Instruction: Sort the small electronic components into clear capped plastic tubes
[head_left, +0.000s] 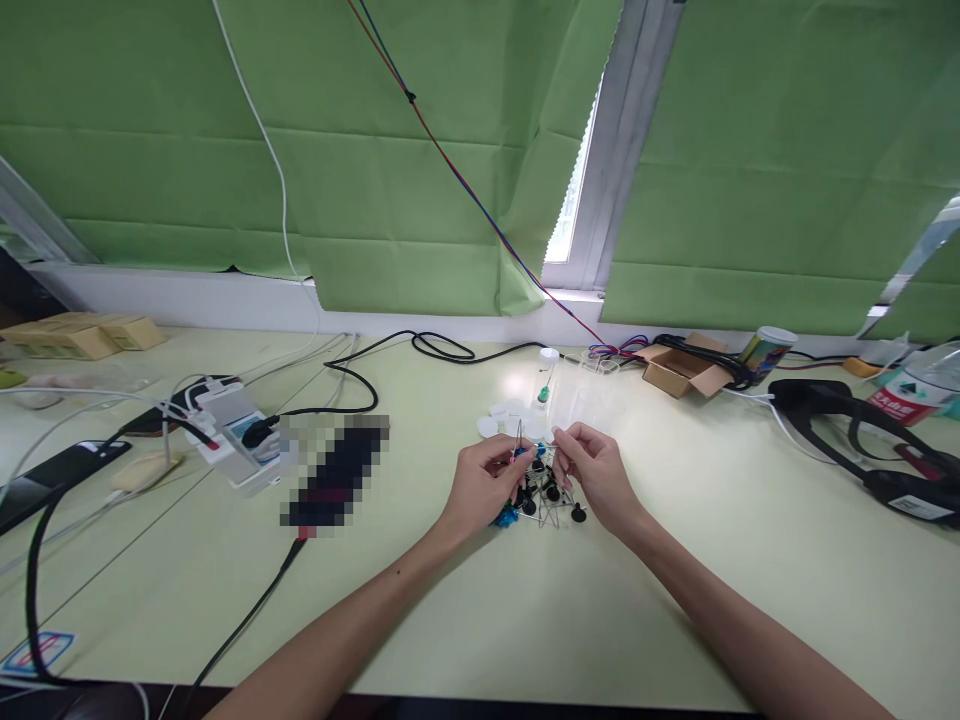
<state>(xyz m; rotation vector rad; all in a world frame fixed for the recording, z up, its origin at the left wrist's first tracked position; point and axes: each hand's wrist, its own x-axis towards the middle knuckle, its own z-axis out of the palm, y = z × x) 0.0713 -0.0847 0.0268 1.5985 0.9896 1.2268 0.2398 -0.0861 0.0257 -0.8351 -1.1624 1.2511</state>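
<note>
My left hand [484,485] is closed in a pinch over the middle of the table. A thin dark wire-like piece [519,432] sticks up from its fingertips, with a bit of red and blue at its base. Close beside it, my right hand [598,475] pinches with thumb and forefinger; what it grips is too small to make out. A small blue-headed piece [540,452] shows between the two hands. Beneath them lies a pile of black round-headed pieces with thin metal legs [553,493], and blue ones [506,516] sit by my left hand.
Behind the pile are white round lids [487,427] and a small clear bottle with a white cap [549,355] and green part. To the left stand a blurred phone [337,475] and a power strip [240,435]. An open carton [686,368] and black glasses-like headset [862,450] lie right.
</note>
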